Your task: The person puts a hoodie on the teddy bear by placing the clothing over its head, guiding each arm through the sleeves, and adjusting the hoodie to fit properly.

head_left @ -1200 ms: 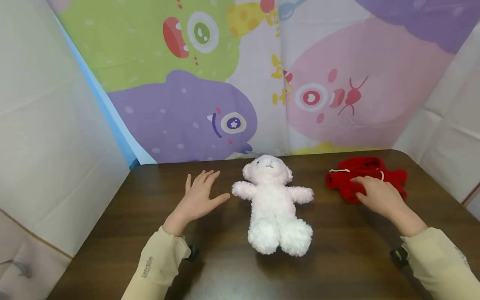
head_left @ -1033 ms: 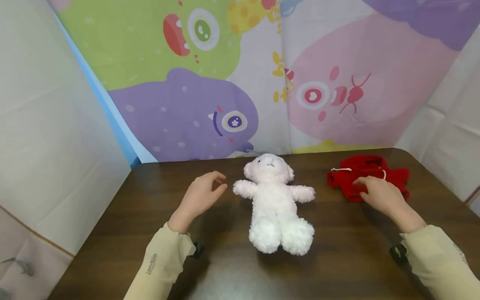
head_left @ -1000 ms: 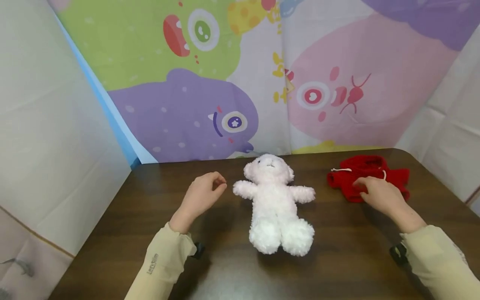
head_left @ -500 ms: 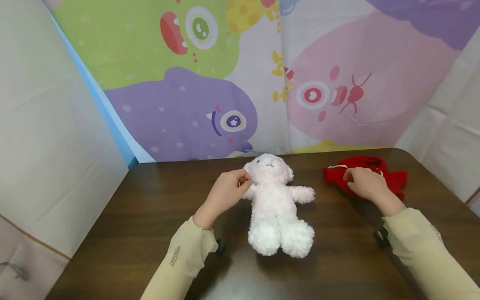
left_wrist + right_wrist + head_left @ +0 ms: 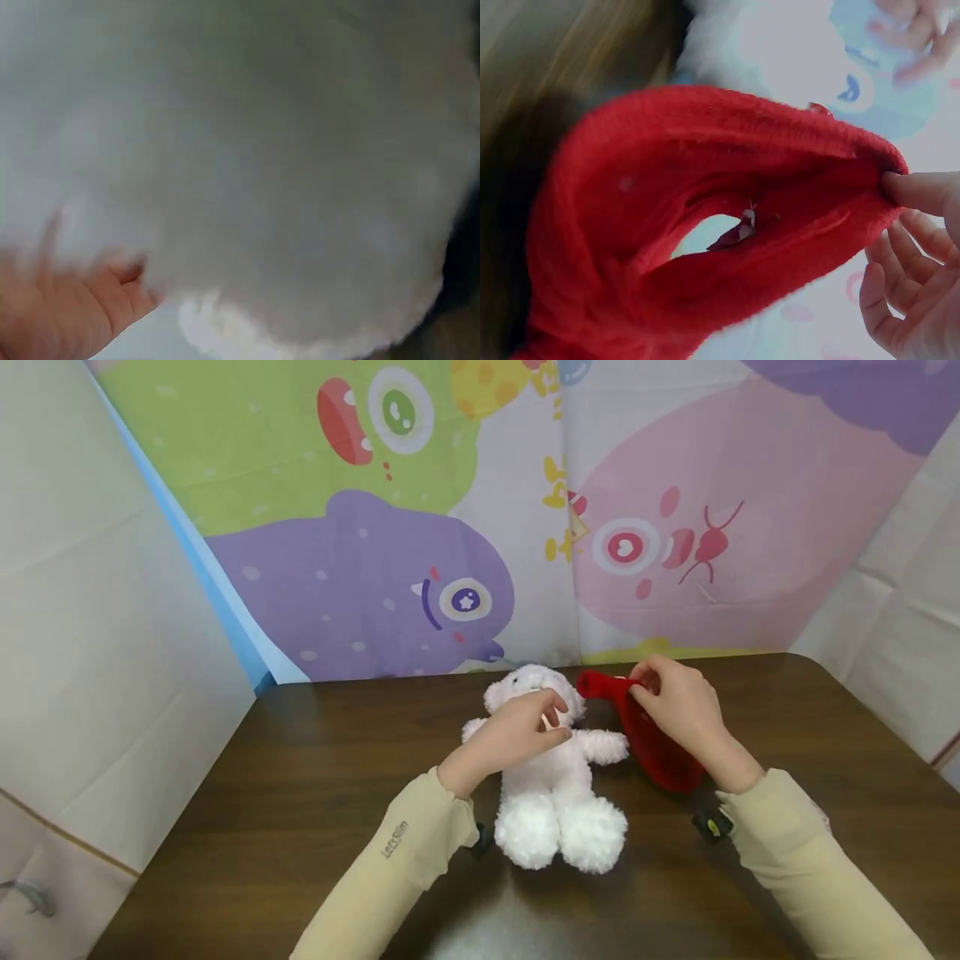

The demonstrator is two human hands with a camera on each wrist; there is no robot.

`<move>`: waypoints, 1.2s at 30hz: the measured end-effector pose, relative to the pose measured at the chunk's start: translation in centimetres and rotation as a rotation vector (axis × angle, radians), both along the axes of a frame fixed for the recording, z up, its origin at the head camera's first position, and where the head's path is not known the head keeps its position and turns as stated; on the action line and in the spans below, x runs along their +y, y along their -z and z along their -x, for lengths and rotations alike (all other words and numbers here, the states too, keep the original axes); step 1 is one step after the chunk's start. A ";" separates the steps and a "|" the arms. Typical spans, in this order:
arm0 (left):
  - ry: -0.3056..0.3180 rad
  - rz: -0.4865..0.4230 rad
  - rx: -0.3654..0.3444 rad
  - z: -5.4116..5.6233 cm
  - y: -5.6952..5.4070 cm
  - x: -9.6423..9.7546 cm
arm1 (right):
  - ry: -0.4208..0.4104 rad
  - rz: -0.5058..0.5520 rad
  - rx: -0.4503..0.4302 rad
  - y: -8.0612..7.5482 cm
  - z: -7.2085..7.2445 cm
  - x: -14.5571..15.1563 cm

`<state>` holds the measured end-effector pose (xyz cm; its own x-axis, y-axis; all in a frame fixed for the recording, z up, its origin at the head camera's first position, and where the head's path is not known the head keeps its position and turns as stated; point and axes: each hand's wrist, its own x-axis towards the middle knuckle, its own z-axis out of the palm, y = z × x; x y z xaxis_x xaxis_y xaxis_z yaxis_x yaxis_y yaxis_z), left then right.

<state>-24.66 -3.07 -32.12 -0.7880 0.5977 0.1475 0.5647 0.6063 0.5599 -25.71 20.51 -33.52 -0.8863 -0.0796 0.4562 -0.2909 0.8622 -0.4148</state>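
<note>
A pale pink-white plush bear (image 5: 553,777) lies on its back on the dark wooden table. Above its chest and chin hovers my left hand (image 5: 512,737), fingers loosely bent and nothing in them; whether it touches the fur cannot be told. My right hand (image 5: 686,706) pinches the edge of a small red hoodie (image 5: 662,752) between thumb and fingers, so the garment hangs down beside the bear's arm. In the right wrist view the hoodie (image 5: 727,157) gapes wide, letting light through. Blurred white fur (image 5: 285,195) fills most of the left wrist view.
The table (image 5: 315,827) runs back to a cartoon-printed cloth (image 5: 390,577) hung behind it. Pale cloth walls (image 5: 112,610) stand at both sides.
My right hand has taken hold of the red hoodie, lifted it and brought it left to the bear. My left hand has moved right, from beside the bear to over it.
</note>
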 end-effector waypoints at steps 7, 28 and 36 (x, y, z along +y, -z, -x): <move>-0.074 -0.123 -0.019 0.0 1.2 2.5 | -0.139 0.027 0.121 -0.2 -1.8 -3.3; -0.200 -0.177 0.181 -0.1 1.1 0.8 | -0.169 -0.051 -0.134 1.4 -5.1 -0.4; -0.202 -0.199 0.043 0.4 -0.5 -1.3 | -0.121 0.034 -0.107 -0.8 -5.1 1.6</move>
<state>-25.07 -4.41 -31.65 -0.8784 0.3854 0.2826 0.4700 0.5892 0.6572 -20.66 22.13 -32.71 -0.9149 -0.1749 0.3638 -0.3443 0.8085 -0.4773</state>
